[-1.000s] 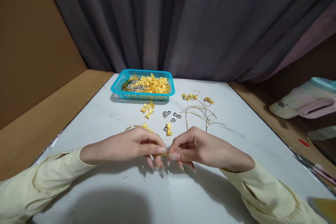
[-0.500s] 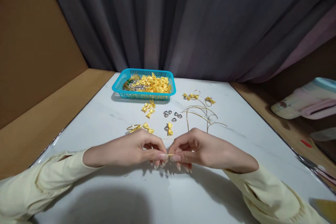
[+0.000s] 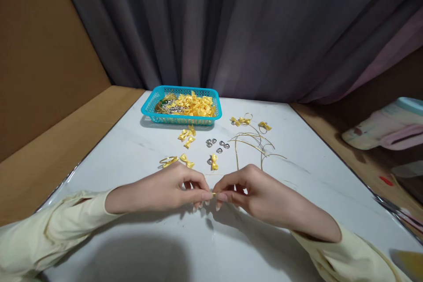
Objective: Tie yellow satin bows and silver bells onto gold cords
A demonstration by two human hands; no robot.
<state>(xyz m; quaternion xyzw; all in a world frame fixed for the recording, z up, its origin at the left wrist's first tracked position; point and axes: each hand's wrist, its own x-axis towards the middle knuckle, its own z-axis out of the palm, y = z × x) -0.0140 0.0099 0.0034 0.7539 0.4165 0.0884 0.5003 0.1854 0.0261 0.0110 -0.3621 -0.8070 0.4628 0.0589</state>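
My left hand (image 3: 180, 188) and my right hand (image 3: 243, 189) meet at the middle of the white table. Both pinch a short stretch of gold cord (image 3: 214, 194) that shows between the thumb tips; the rest of it is mostly hidden by my fingers. Just beyond the hands lies a yellow bow (image 3: 214, 162) with a silver heart-shaped piece beside it. Another yellow bow (image 3: 187, 161) and a looped gold cord with a bow (image 3: 169, 161) are behind my left hand. Several loose gold cords (image 3: 253, 143) spread out past my right hand.
A blue basket (image 3: 181, 120) holding yellow bows, silver pieces and gold cord stands at the back. Small silver pieces (image 3: 220, 150) lie mid-table. Finished-looking loops with bows (image 3: 264, 126) sit back right. Scissors (image 3: 393, 209) and a tumbler (image 3: 386, 125) are at the right.
My right wrist and forearm have swung slightly right and down, and the fingertips have drawn a little closer to the left ones. The left hand has barely moved.
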